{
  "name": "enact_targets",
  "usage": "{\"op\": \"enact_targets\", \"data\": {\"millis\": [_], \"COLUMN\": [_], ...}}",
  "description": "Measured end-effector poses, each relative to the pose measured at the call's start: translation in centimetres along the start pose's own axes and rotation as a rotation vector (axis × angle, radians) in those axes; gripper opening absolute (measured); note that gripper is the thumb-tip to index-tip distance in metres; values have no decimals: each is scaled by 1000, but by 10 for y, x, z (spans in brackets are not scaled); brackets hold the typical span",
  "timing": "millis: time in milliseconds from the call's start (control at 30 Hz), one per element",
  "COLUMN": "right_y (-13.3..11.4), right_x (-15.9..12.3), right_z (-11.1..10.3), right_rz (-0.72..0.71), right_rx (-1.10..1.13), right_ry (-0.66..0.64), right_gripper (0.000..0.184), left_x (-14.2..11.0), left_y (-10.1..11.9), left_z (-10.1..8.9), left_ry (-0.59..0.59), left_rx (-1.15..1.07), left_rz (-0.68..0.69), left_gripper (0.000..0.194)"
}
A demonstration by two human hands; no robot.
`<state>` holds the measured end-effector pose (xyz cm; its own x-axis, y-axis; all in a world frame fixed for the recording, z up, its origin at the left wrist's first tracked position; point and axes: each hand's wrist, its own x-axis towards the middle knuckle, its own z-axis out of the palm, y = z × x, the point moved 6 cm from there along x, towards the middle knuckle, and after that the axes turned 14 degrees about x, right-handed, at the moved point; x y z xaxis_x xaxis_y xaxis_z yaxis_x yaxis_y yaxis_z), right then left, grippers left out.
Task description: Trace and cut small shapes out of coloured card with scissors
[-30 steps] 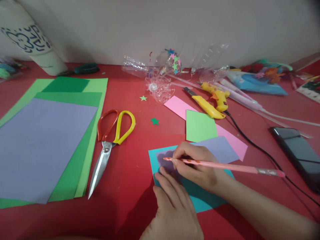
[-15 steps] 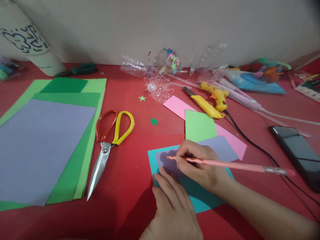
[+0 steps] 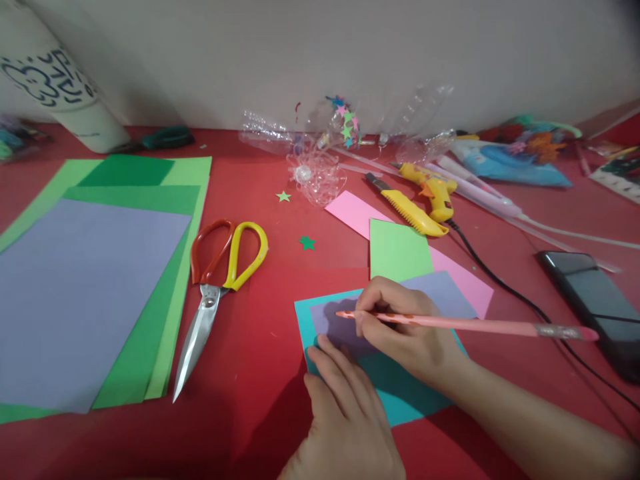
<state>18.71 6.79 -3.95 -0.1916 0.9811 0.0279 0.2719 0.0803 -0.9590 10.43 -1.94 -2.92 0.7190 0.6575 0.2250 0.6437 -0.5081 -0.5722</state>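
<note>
Gripping a pink pencil [image 3: 480, 325] in my right hand [image 3: 413, 343] above a purple strip [image 3: 334, 327] on a turquoise sheet [image 3: 405, 388], I rest my left hand [image 3: 350, 420] open over the papers; slack pressure could let them skid.

Bare right forearm [image 3: 530, 403], slim bare fingers [image 3: 330, 369]

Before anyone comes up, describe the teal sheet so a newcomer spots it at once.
On the red table, find the left hand, right of the scissors. Beneath it lies the teal sheet, partly covered by purple paper. Its blue-green colour sets it apart from the light green square and pink paper nearby.
</note>
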Motion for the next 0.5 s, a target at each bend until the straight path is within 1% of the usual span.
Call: {"op": "enact_targets", "data": {"millis": [100, 233, 300, 400, 500], "right_y": [1, 7, 9, 10, 8], "right_x": [-2, -7, -9, -9, -9], "right_z": [0, 1, 3, 4, 5], "right_rz": [1, 67, 83, 66, 36], "right_rx": [-2, 173, 208, 107, -20], "right_ry": [-14, -27, -53, -33, -1], "right_gripper": [14, 16, 17, 7, 12], "left_x": [1, 2, 2, 1, 1], "left_y": [-1, -2, -3, -3, -2], "left_z": [-1, -2, -2, -2, -2], "left_ry": [8, 18, 19, 13, 10], "left_rx": [4, 22, 24, 7, -1], "left_rz": [6, 11, 7, 8, 17], "left_gripper": [31, 35, 35, 35, 35]}}
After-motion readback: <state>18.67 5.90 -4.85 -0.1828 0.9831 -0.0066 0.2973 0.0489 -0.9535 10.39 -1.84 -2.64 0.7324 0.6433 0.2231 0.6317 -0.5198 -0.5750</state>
